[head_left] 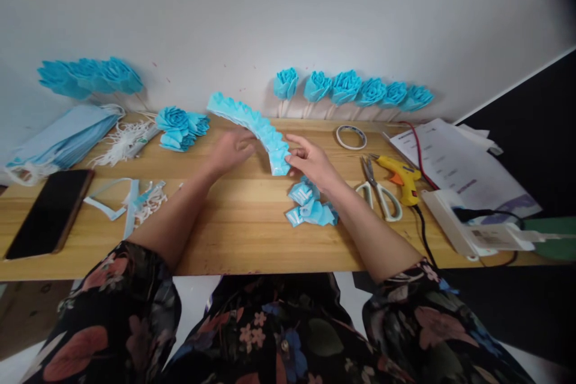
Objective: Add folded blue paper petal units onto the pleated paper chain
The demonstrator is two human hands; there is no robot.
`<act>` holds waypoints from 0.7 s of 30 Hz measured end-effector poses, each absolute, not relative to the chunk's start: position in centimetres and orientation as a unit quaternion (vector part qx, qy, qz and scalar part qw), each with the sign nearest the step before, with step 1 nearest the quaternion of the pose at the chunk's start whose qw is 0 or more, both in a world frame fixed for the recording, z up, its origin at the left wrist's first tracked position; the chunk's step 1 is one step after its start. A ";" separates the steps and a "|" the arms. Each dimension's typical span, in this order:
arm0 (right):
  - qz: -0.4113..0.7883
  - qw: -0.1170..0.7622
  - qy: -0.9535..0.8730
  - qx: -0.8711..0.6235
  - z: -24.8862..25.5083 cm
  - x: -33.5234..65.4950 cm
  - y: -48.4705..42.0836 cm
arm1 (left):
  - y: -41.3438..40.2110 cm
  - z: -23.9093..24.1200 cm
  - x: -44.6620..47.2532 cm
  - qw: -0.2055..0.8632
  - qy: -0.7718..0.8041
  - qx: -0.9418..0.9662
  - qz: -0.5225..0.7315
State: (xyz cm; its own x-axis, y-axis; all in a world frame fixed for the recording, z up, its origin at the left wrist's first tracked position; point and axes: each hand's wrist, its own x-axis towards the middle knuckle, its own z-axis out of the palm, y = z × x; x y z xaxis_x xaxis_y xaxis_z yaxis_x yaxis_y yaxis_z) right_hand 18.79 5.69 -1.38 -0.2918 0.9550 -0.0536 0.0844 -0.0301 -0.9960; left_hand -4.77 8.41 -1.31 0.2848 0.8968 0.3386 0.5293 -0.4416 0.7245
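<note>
A long pleated blue strip (252, 123) curves over the wooden table (234, 234) from the back left down to the middle. My left hand (231, 150) lies against its left side, fingers curled round the strip's middle. My right hand (310, 159) pinches the strip's near end between thumb and fingers. Just below my right hand lies a small heap of folded blue pieces (310, 207). A blue paper rose (180, 126) with loose petals rests to the left.
Blue roses on sticks (351, 89) lean on the wall, more (90, 75) at far left. Tape roll (351, 136), scissors (380, 189), yellow glue gun (402, 177), papers (454, 165) and power strip (468, 231) lie right. A phone (49, 210), face masks (63, 138) and cut strings (123, 141) lie left.
</note>
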 end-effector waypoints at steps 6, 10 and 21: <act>0.558 0.327 -0.597 -0.474 -2.2 18.3 5.2 | 10.1 -2.4 -6.5 0.221 0.646 0.618 0.391; 0.466 0.285 -0.677 -0.494 -1.7 18.7 4.9 | 8.4 0.3 -5.4 0.233 0.610 0.599 0.463; 0.120 0.201 -0.815 -0.530 -0.2 19.2 4.8 | -15.0 3.2 -3.6 0.584 0.346 0.716 0.163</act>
